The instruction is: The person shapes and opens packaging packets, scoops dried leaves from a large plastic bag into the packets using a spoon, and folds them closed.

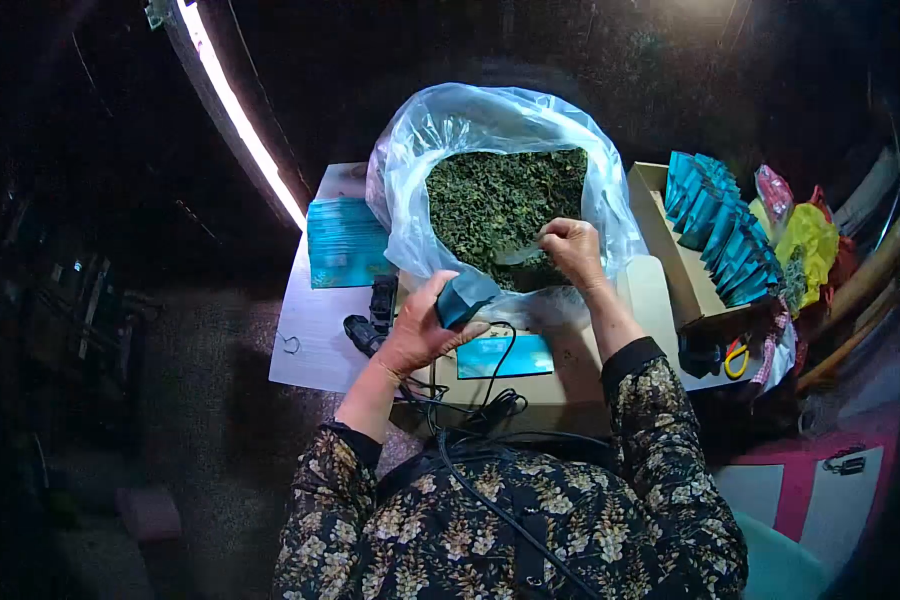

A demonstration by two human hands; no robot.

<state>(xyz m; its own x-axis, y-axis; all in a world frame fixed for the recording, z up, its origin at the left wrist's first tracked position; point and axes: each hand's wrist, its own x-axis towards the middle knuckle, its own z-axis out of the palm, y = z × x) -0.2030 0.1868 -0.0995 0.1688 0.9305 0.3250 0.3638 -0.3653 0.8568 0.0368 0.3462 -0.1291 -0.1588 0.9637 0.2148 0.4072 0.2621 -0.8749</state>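
Observation:
A large clear plastic bag [402, 195] stands open on the table, filled with dark green dried leaves [500, 195] that look like tea. My left hand [417, 328] is wrapped round a small teal pouch [460, 302] at the bag's near rim. Above the near right part of the leaves, my right hand [575, 252] has its fingers pinched on a translucent, scoop-like piece [518, 256], whose exact kind is unclear. Just below the left hand lies a flat teal packet [506, 356] on the tabletop.
A stack of flat teal packets [345, 243] lies left of the bag. To the right, a cardboard box [660, 225] holds several filled teal pouches [720, 225]. Black cables [485, 405] run across the near edge; yellow and red plastic bags [808, 245] crowd the far right.

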